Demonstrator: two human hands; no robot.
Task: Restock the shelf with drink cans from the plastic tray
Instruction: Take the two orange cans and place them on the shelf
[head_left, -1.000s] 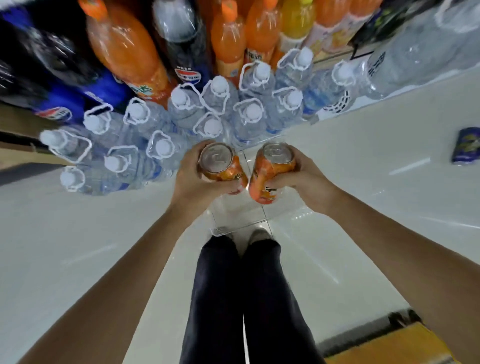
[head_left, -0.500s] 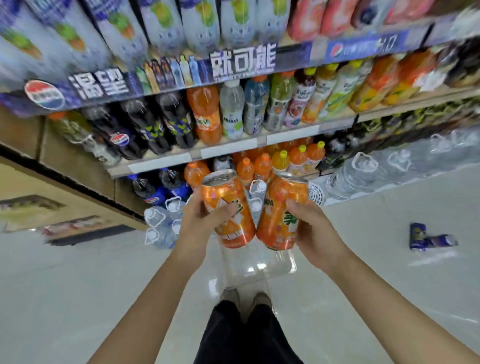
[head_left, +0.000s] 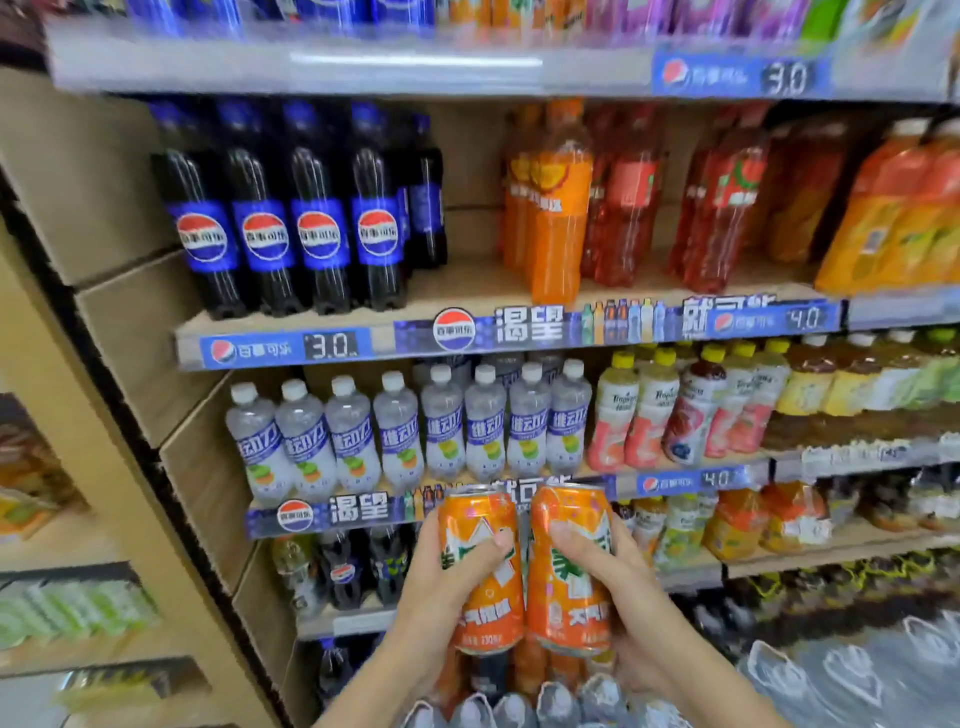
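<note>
I hold two orange drink cans upright, side by side and touching, in front of the lower shelves. My left hand (head_left: 441, 587) grips the left orange can (head_left: 485, 603). My right hand (head_left: 623, 597) grips the right orange can (head_left: 569, 608). Both cans sit just below the shelf edge strip (head_left: 363, 506) that carries the white bottles. The plastic tray is out of view. At the very top, a shelf (head_left: 415, 67) holds a row of blue and orange cans, blurred.
Dark cola bottles (head_left: 291, 223) and orange bottles (head_left: 556, 208) fill the upper shelf. White bottles (head_left: 405, 431) and juice bottles (head_left: 675, 410) stand below. Large water bottles (head_left: 519, 706) crowd the floor in front. A cardboard-coloured shelf side panel (head_left: 130, 338) stands at left.
My view has swung up from the floor and tray to the shelves. Both hands have risen with the cans, which now stand upright against the shelf fronts.
</note>
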